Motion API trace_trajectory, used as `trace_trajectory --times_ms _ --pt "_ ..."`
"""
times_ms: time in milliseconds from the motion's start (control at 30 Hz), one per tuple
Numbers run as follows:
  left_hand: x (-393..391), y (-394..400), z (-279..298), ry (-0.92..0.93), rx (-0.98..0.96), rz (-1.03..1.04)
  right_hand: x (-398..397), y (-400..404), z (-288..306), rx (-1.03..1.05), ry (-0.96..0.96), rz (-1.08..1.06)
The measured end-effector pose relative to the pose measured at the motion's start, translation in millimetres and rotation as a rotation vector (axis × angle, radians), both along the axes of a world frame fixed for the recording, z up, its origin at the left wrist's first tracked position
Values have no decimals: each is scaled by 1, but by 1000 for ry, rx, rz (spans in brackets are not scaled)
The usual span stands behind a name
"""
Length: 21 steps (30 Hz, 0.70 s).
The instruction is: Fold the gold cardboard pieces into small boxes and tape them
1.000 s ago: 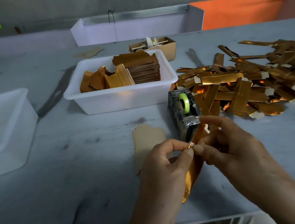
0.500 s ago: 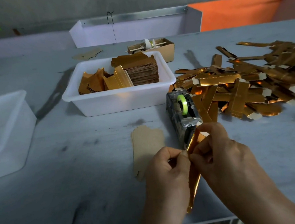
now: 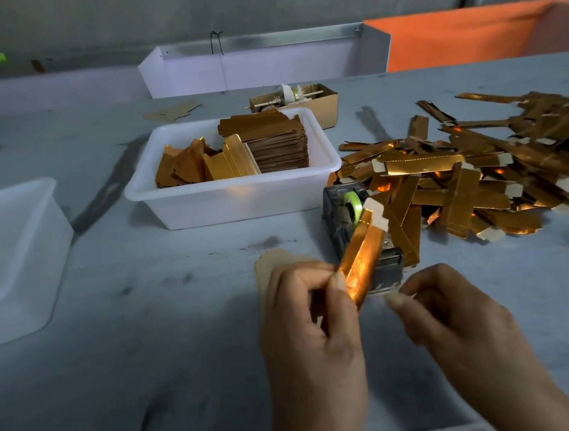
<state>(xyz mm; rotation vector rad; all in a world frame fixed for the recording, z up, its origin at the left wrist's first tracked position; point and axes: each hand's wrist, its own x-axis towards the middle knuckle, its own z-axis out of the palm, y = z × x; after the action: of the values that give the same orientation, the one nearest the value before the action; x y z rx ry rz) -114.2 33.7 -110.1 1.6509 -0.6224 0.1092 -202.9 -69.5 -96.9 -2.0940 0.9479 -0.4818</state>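
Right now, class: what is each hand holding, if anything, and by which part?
The left hand pinches the gold cardboard strip at its lower end, between thumb and fingers. The right hand is off the strip; whether it pinches tape cannot be told.

Two white plastic tubs are sitting on the tabletop (image 3: 85, 387): one (image 3: 233, 199) toward the middle, one (image 3: 15, 259) at the left edge. One tape dispenser (image 3: 340, 217) is standing beside a heap of gold strips (image 3: 462, 179) too many to count. One small cardboard box (image 3: 314, 104) is lying behind. Two hands are showing, left hand (image 3: 311, 319) and right hand (image 3: 457, 317).
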Motion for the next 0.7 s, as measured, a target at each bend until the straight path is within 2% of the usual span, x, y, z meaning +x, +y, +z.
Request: trace_trajectory --times_ms 67,167,267,400,500,567,600,700 --pt "-1 1 0 91 38 -28 0 0 3 321 -166 42" --pt "-7 2 0 252 102 -96 4 7 -3 444 -182 159" --pt "-10 5 -1 389 166 -142 8 12 -9 653 -313 180" --pt "-4 14 -4 536 218 -208 8 11 -15 756 -306 226" --pt "5 20 -3 638 274 -269 7 10 -16 736 -244 257" --pt "15 23 -5 559 340 -298 5 5 -13 710 -219 272" --pt "20 25 -8 457 376 -252 3 2 -10 696 -220 267" --pt "41 25 -16 -1 643 55 1 -15 1 631 -269 167"
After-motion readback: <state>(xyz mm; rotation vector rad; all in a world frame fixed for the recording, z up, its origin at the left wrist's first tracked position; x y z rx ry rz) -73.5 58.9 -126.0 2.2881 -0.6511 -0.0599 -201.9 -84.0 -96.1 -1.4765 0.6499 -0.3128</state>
